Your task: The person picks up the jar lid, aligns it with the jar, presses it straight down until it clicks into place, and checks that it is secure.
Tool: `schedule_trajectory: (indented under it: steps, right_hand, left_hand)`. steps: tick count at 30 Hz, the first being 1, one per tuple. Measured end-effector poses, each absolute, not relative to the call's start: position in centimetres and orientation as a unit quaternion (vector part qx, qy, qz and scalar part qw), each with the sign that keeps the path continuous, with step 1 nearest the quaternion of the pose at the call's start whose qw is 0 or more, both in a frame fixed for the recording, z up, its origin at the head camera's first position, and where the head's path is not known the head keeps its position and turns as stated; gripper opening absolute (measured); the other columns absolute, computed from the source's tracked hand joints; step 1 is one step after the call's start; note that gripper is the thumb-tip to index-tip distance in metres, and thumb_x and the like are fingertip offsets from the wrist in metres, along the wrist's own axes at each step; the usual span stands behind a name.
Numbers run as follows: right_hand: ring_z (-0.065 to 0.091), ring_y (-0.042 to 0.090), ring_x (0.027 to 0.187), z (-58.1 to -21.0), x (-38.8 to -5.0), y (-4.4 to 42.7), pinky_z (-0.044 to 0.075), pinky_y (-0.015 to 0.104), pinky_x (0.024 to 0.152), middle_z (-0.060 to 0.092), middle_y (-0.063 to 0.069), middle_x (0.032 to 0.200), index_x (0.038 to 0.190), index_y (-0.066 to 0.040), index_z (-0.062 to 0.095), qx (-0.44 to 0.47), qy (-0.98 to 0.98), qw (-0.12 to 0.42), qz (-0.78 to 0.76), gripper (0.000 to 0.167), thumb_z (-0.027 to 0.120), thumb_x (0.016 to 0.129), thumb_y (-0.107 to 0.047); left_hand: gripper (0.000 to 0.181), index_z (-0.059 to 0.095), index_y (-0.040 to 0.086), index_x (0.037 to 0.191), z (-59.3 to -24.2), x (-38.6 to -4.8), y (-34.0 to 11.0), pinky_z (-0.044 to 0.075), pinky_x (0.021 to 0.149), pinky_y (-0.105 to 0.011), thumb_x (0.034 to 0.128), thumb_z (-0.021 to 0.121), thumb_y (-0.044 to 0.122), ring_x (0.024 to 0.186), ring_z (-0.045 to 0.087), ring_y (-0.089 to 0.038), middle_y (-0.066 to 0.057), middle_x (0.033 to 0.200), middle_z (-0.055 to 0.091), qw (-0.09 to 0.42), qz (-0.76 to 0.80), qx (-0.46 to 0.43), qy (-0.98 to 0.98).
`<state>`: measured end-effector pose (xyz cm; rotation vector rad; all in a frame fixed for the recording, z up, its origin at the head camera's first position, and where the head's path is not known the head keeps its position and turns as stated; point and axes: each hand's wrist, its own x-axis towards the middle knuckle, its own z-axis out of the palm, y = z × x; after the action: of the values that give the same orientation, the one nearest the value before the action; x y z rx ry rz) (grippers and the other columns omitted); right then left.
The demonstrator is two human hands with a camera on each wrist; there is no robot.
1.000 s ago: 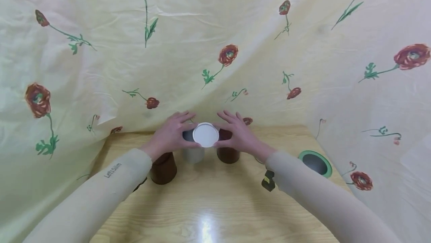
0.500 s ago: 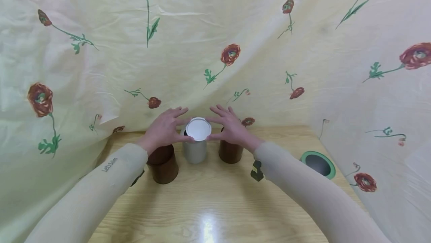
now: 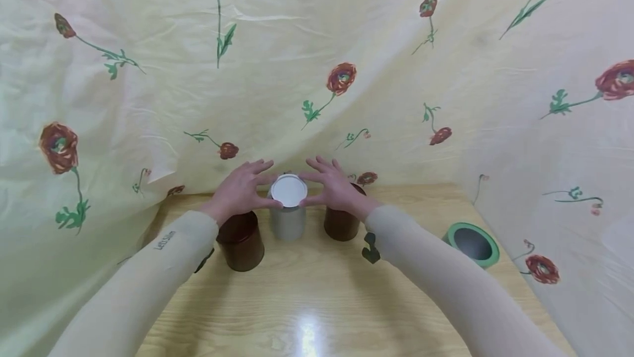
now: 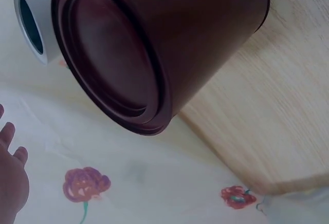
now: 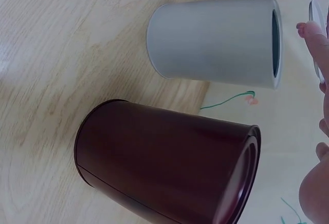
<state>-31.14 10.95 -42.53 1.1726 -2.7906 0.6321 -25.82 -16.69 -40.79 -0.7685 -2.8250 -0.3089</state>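
Observation:
A round white lid (image 3: 289, 191) is held level by its edge between my two hands. My left hand (image 3: 241, 192) grips its left side with thumb and index finger, the other fingers spread. My right hand (image 3: 333, 187) does the same on the right side. Below the lid stands a light grey can (image 3: 289, 224), upright on the table. In the right wrist view the can's mouth is uncovered, and a gap separates the can (image 5: 216, 41) from the lid (image 5: 317, 39). A lidded dark brown can (image 3: 242, 244) stands below my left wrist.
Another lidded brown can (image 3: 342, 225) stands below my right hand. At the right side of the wooden table (image 3: 307, 291) is an open, green-rimmed container (image 3: 491, 258). A flowered cloth (image 3: 277, 98) hangs behind and along both sides.
Both hands have carried the lid slightly left, from in front of the cans to above the grey can. The view has shifted a little.

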Motion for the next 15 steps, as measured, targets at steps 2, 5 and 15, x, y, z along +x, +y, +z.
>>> schedule_trajectory:
  steps: [2, 5, 15]
  right_hand:
    - [0.019, 0.044, 0.162, -42.8, -31.2, 10.8, 0.007, 0.070, 0.129, 0.035, 0.020, 0.171, 0.149, -0.015, 0.066, 0.379, -0.902, 0.025, 0.202, 0.076, 0.090, 0.085, -0.048]
    - [0.019, 0.046, 0.162, -43.1, -31.4, 10.6, 0.007, 0.071, 0.128, 0.035, 0.022, 0.170, 0.149, -0.014, 0.066, 0.384, -0.900, 0.023, 0.205, 0.075, 0.090, 0.086, -0.046]
    - [0.014, 0.046, 0.163, -43.9, -31.7, 9.9, 0.002, 0.072, 0.128, 0.032, 0.021, 0.172, 0.151, -0.014, 0.063, 0.376, -0.902, -0.018, 0.211, 0.075, 0.088, 0.088, -0.045]
  left_hand:
    - [0.081, 0.070, 0.011, 0.143, -41.1, -26.0, -16.8, 0.028, 0.129, -0.058, 0.0815, 0.087, 0.062, 0.155, 0.039, -0.041, -0.019, 0.163, 0.048, 0.095, -0.105, -0.259, -0.956]
    - [0.082, 0.070, 0.012, 0.143, -41.4, -26.2, -17.0, 0.028, 0.128, -0.059, 0.0820, 0.086, 0.063, 0.155, 0.038, -0.041, -0.019, 0.164, 0.048, 0.089, -0.098, -0.257, -0.957]
    - [0.078, 0.071, 0.013, 0.142, -42.5, -27.0, -17.4, 0.026, 0.127, -0.066, 0.0841, 0.084, 0.063, 0.156, 0.036, -0.044, -0.021, 0.163, 0.047, 0.063, -0.084, -0.255, -0.961]
